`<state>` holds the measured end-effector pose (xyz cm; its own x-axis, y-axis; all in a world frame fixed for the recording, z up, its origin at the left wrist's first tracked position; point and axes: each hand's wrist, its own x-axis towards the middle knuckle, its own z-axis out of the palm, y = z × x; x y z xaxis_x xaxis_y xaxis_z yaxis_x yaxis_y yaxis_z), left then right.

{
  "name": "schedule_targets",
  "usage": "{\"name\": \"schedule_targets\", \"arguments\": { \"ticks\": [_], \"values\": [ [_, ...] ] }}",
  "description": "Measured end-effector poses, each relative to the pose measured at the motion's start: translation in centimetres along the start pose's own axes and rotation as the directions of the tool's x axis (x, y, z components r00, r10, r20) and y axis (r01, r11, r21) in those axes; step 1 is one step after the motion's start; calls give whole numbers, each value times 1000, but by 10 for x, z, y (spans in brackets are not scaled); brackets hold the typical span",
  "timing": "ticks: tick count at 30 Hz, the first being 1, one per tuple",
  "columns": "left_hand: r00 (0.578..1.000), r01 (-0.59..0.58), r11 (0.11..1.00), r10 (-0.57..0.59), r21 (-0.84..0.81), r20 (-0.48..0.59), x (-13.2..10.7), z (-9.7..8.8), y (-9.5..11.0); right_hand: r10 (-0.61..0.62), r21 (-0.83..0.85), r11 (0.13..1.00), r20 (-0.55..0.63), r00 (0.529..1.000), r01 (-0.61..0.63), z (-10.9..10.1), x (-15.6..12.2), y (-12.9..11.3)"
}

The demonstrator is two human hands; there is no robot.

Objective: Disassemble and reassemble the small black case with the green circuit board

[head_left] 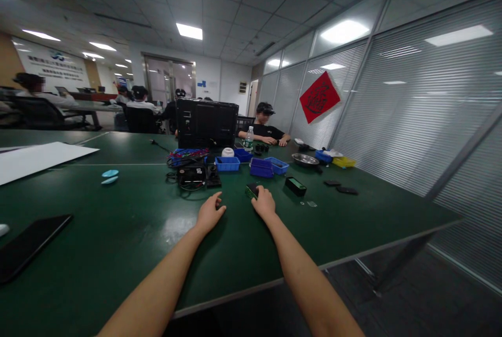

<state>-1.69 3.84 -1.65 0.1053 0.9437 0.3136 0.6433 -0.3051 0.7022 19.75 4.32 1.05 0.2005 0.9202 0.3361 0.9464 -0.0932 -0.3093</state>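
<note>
Both my forearms reach out over a dark green table (117, 232). My left hand (209, 212) rests on the tabletop with its fingers loosely curled, nothing in it. My right hand (263, 203) lies closed over a small dark block with a green edge (251, 190), its fingers on top of it. A second dark block with green trim (295, 186) lies a short way to the right. Just beyond my left hand sit a black device with coiled cables (192, 176) and a bundle of blue and red wires (187, 155).
Blue bins (227, 164) (261, 168) (276, 165), a white ball (228, 152), a bottle (248, 138), a metal dish (305, 159) and a black case (206, 122) stand farther back. A person sits across the table. A phone (29, 245) lies at the left, white board (35, 159) beyond.
</note>
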Motion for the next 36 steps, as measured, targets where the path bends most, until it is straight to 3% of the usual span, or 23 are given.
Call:
{"name": "schedule_targets", "arguments": {
  "ticks": [4, 8, 13, 17, 19, 22, 24, 26, 29, 32, 36],
  "values": [
    [1000, 6, 1000, -6, -6, 9, 0, -1, 1, 5, 9, 1000, 21, 1000, -5, -3, -1, -1],
    [1000, -9, 1000, 9, -7, -2, -1, -1, 1, -144, -63, 988, -50, 988, 140, -4, -8, -15],
    [1000, -13, 1000, 13, -12, -8, 0, -1, 1, -435, -151, 896, -93, 896, 419, -2, -30, -47],
    [1000, -14, 1000, 14, -26, -26, 2, 0, -1, -581, 18, 808, -143, 801, 589, -1, -44, -66],
    [1000, -12, 999, 11, -32, -29, 2, -1, -1, -543, 152, 804, -207, 814, 575, 1, -42, -67],
    [1000, 0, 1000, -1, -29, -26, 2, -2, 0, -326, 360, 833, -292, 899, 419, 6, -29, -57],
    [1000, 7, 1000, -8, -22, -21, 2, -3, 1, -152, 493, 829, -258, 954, 266, 12, -19, -46],
    [1000, 13, 1000, -13, -17, -23, 2, -3, 1, -93, 580, 796, -170, 981, 176, 18, -12, -38],
    [999, 12, 1000, -12, -8, -42, 3, -3, 2, -231, 657, 728, -32, 972, 195, 28, -10, -36],
    [996, 20, 1000, -18, 15, -83, 4, -4, 3, -396, 727, 653, 86, 914, 215, 35, -14, -42],
    [993, 41, 997, -34, 66, -112, 3, -5, 7, -442, 770, 608, 124, 888, 194, 32, -18, -47]
  ]
}}
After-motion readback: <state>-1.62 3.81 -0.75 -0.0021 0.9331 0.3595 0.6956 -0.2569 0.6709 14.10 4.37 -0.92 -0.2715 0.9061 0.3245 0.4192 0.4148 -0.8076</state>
